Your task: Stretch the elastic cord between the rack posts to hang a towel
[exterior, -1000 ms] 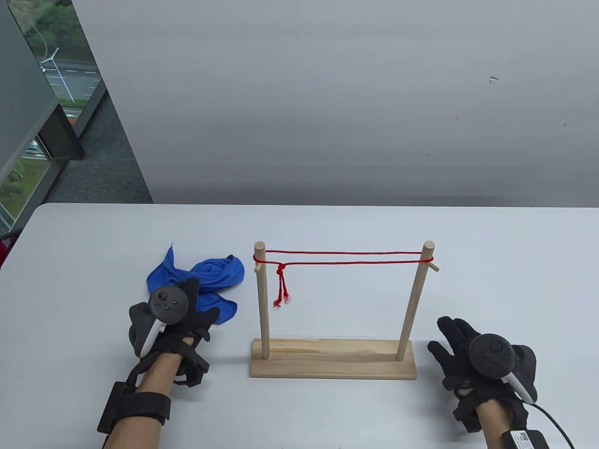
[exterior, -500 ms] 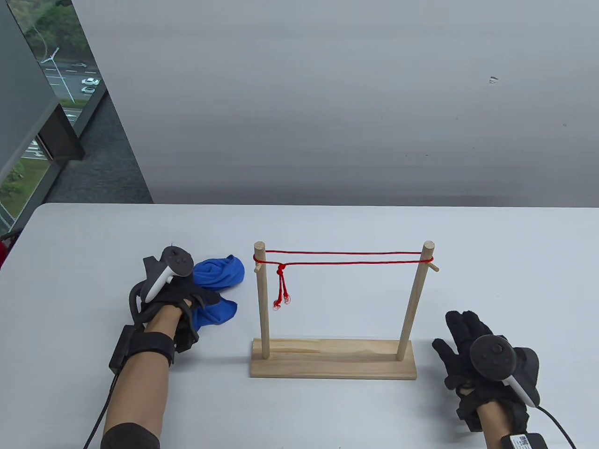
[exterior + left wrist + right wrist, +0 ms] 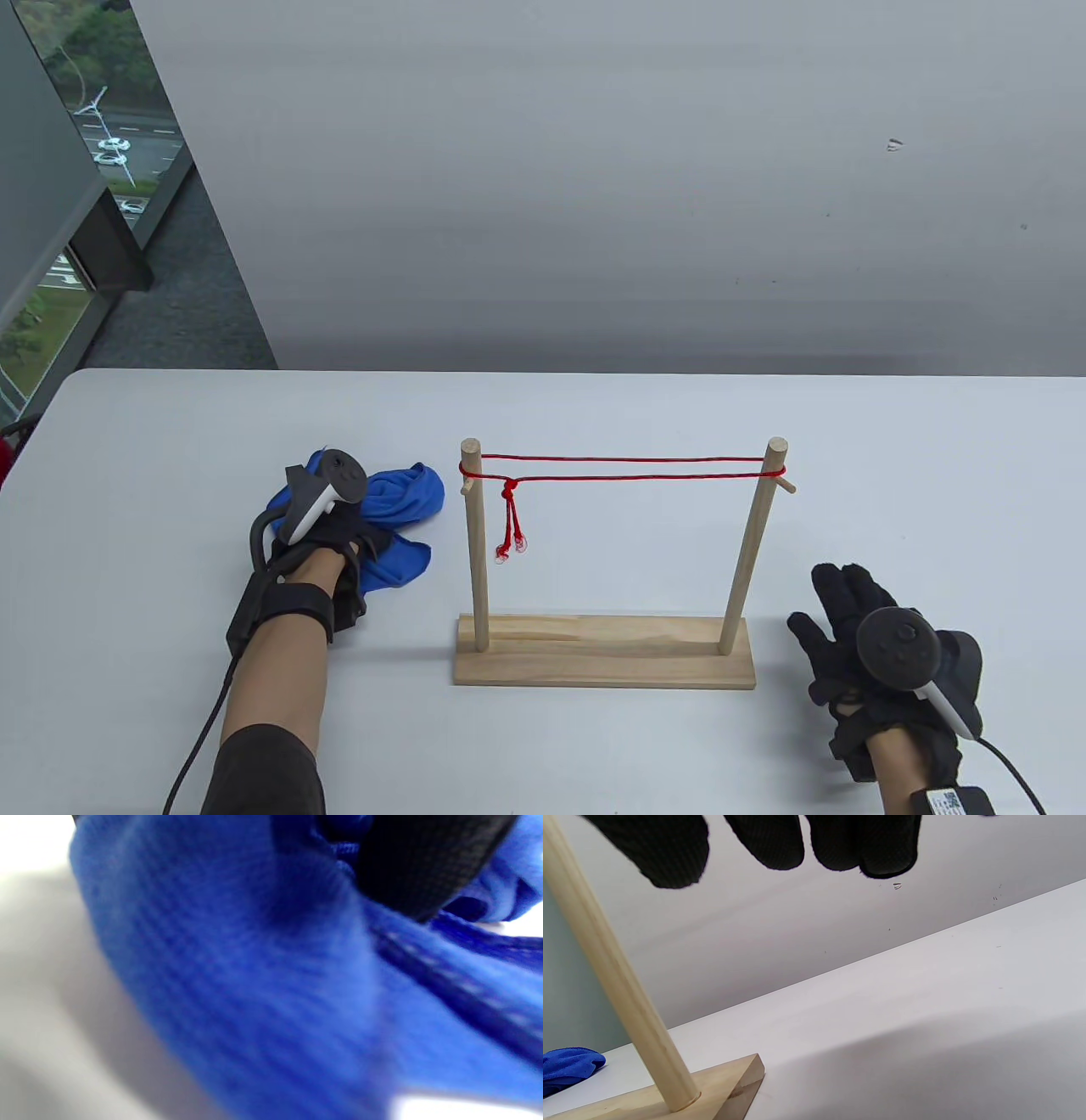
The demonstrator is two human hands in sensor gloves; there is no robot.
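The wooden rack (image 3: 602, 652) stands mid-table with two upright posts. A red elastic cord (image 3: 628, 469) runs doubled between the post tops, knotted near the left post (image 3: 475, 552), with its ends hanging down. The blue towel (image 3: 411, 501) lies crumpled left of the rack. My left hand (image 3: 361, 536) is on it and grips the cloth. In the left wrist view the towel (image 3: 254, 984) fills the frame under a gloved finger (image 3: 415, 866). My right hand (image 3: 836, 607) is open and empty, right of the rack base. Its fingers (image 3: 768, 840) hang free beside the right post (image 3: 619, 984).
The white table (image 3: 594, 407) runs wide behind and to the right of the rack. A grey wall stands behind it and a window is at the far left. Cables trail from both wrists toward the front edge.
My left hand moved forward from beside the towel onto it, turned on its side and closed on the cloth. The right hand stayed almost still beside the rack base.
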